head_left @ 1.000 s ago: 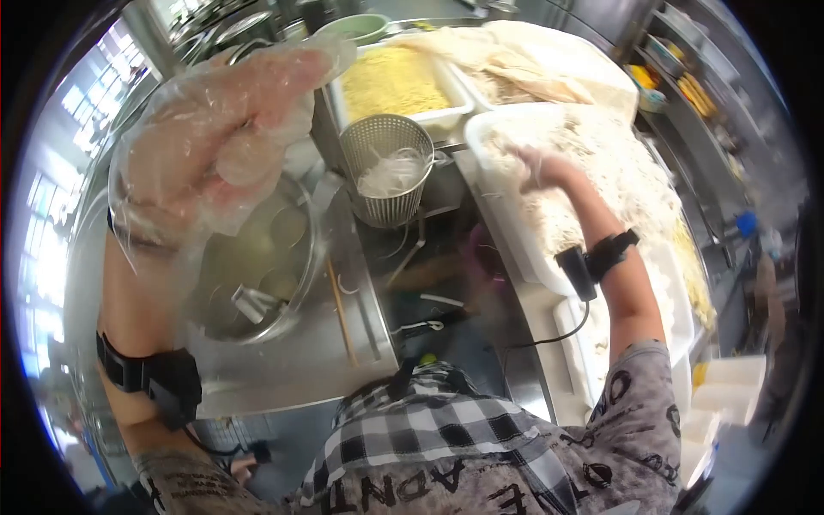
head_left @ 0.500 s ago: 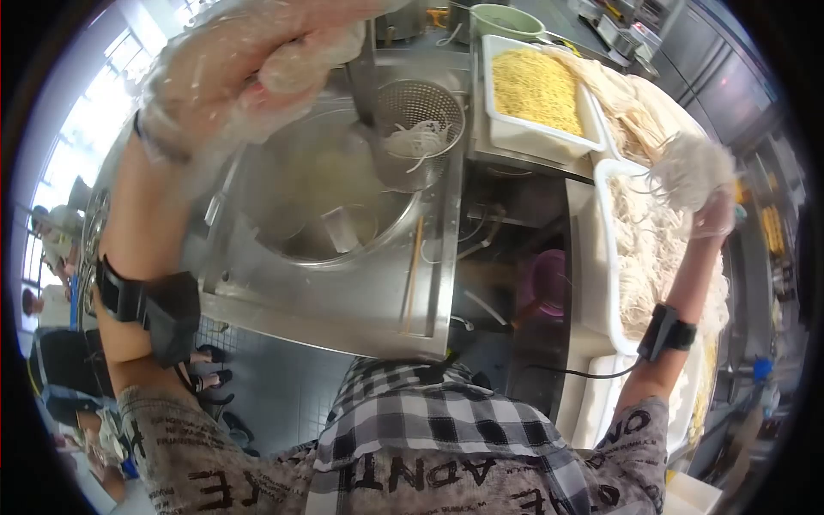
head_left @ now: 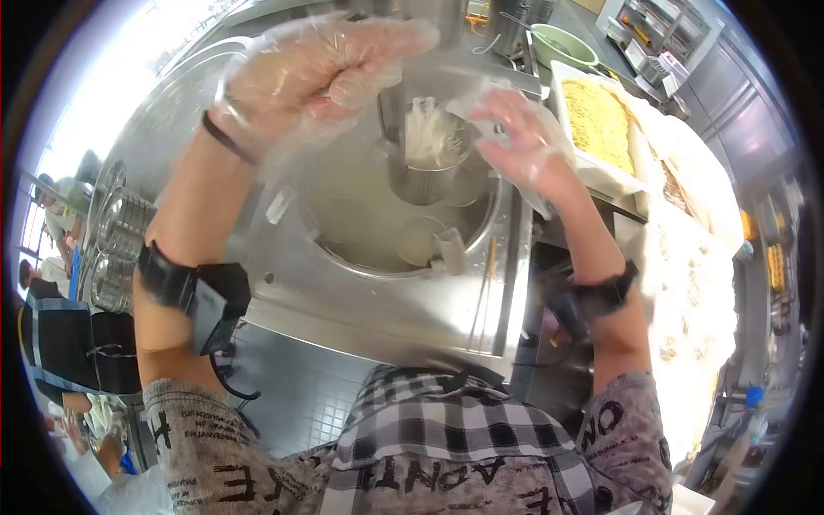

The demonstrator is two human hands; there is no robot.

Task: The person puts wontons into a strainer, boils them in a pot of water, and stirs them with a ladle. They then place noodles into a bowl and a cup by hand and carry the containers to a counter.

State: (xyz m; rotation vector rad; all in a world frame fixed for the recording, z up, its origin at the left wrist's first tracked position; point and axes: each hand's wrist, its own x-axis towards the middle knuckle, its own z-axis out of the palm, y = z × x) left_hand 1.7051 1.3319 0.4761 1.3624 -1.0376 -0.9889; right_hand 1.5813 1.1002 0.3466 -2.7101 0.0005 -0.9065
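Closest to us is our checked apron (head_left: 455, 421), then the steel worktop (head_left: 343, 313), where a thin stick (head_left: 492, 256) lies near the right side of the pot (head_left: 369, 272), with a pale heap (head_left: 691, 292) well to the right. Cloudy liquid (head_left: 360, 227) fills the pot; over its far part is the basket (head_left: 425, 186), with white noodles (head_left: 432, 136) in it. Our gloved right hand (head_left: 519, 142) is just right of the basket, its fingers apart. Our gloved left hand (head_left: 322, 81) has its fingers clamped on the basket's upright handle (head_left: 391, 120). Farther off we see yellow noodles (head_left: 596, 124) in a white tray (head_left: 608, 174) and, behind them, a green bowl (head_left: 566, 62).
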